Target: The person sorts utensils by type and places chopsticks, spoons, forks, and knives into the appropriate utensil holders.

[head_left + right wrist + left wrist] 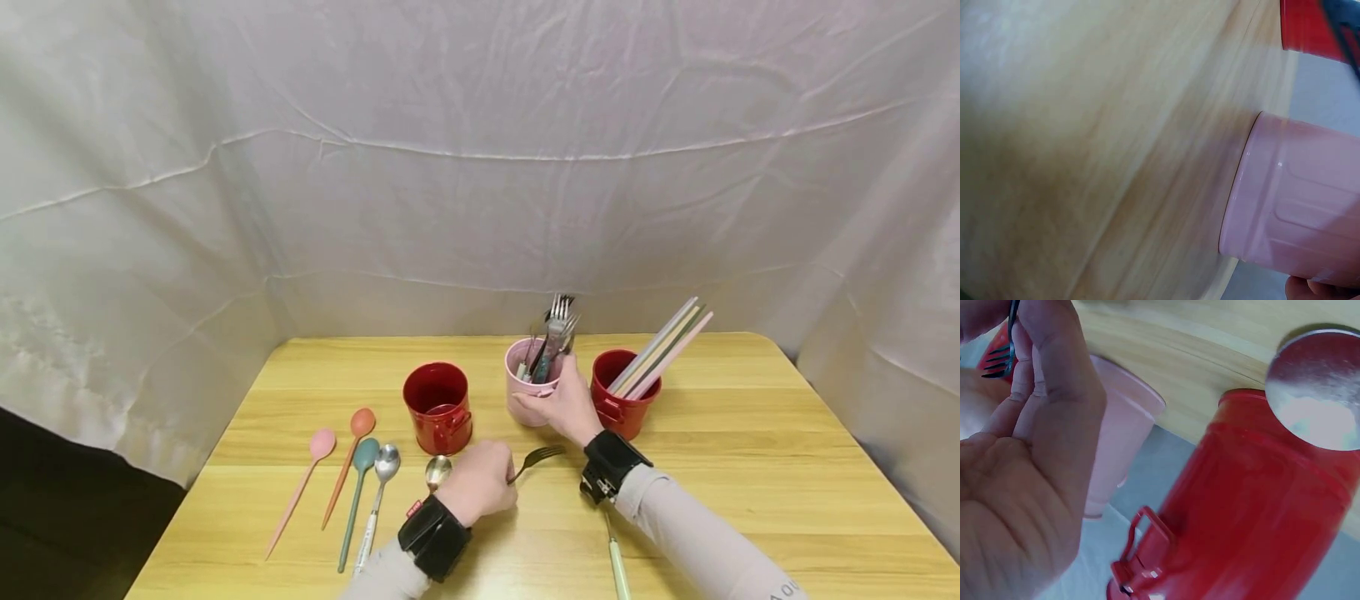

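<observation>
My left hand [483,479] pinches a dark fork [542,456], its tines pointing right, over the table's near middle. In the left wrist view the fork [1002,359] shows between thumb and fingers. With my right hand [566,404] I hold the pink cup [525,408] at its right front, thumb near the rim. Several forks [558,321] stand in that cup, tines up. Fingertips [1300,289] touch the pink cup's wall in the right wrist view.
A red cup [442,429] stands left of the pink one. Another red cup [622,417] holds several pastel straw-like sticks [663,350]. Several spoons lie at left, including a pink spoon [303,483] and a silver spoon [386,464]. A green-handled utensil [618,571] lies near the front edge.
</observation>
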Available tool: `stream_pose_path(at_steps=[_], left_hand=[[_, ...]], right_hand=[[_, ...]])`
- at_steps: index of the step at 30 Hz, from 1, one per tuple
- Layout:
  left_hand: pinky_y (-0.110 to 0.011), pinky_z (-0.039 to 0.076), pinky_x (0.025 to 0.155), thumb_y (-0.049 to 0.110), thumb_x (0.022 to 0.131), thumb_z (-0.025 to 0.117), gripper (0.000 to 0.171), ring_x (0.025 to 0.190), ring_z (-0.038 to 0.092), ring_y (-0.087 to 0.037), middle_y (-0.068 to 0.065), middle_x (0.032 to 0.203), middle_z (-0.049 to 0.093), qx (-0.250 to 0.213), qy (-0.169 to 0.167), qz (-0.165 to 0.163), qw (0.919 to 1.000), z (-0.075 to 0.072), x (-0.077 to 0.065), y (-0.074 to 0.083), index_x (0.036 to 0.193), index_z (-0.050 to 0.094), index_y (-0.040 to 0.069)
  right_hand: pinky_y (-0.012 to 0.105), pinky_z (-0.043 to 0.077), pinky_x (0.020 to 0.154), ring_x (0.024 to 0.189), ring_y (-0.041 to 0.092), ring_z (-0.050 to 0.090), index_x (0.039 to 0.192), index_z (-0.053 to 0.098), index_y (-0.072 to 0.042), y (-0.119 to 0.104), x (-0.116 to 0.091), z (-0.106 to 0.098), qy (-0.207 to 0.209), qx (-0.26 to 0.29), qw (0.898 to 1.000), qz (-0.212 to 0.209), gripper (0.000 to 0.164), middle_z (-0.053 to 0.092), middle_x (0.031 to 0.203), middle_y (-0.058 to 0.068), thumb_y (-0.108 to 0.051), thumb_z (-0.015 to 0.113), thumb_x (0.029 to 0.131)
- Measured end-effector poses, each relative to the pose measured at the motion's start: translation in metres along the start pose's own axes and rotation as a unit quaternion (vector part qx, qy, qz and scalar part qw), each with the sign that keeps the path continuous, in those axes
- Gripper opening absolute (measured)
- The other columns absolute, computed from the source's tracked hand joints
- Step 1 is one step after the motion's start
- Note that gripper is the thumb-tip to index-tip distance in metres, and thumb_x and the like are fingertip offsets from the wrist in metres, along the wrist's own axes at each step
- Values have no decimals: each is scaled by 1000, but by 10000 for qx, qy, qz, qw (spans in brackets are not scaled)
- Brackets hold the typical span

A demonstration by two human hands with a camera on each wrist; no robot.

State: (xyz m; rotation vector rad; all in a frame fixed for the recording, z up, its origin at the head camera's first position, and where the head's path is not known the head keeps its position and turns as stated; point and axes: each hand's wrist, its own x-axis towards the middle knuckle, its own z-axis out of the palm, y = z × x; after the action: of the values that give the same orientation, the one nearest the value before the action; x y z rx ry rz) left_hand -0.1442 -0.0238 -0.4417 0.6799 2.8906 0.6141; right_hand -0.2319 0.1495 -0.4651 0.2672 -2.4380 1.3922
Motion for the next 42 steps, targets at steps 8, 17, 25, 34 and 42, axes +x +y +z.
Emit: stream_pose_path(at_steps=[8,17,25,34,42], left_hand=[[-24,41,50,10,70,70,14,54,49,-10,10,59,51,-497,317,104,9982,-13,-3,-11,68,58,17],[-23,44,55,5,72,67,8,57,51,-7,9,62,55,-855,572,362,9940,-25,-7,-22,75,62,12],[-21,47,57,4,77,66,6,61,53,-7,5,66,57,-1208,829,772,9862,-37,-7,-24,79,63,9],[-23,53,66,12,87,67,5,73,59,-9,4,79,61,-1984,1202,827,9692,-46,2,-19,88,62,11],[-24,54,64,10,89,65,8,77,59,-13,-1,82,63,-2487,1893,866,9459,-55,12,-11,96,63,6]], right_hand=[[43,46,95,105,26,58,126,36,-4,3,1,2,40,76,9999,-76,85,57,117,14,-25,88,62],[42,46,96,106,26,58,127,35,-4,1,1,1,-42,236,9997,-58,86,57,118,15,-23,88,63],[45,45,96,106,26,58,129,34,-6,2,1,0,-87,252,9996,-14,87,58,119,14,-24,88,63],[47,44,97,109,27,56,132,33,-7,3,0,-2,-65,140,9999,-70,90,56,123,15,-28,87,63],[45,44,96,106,27,56,127,34,-2,0,0,-1,-93,143,9999,-21,86,56,117,16,-27,87,64]])
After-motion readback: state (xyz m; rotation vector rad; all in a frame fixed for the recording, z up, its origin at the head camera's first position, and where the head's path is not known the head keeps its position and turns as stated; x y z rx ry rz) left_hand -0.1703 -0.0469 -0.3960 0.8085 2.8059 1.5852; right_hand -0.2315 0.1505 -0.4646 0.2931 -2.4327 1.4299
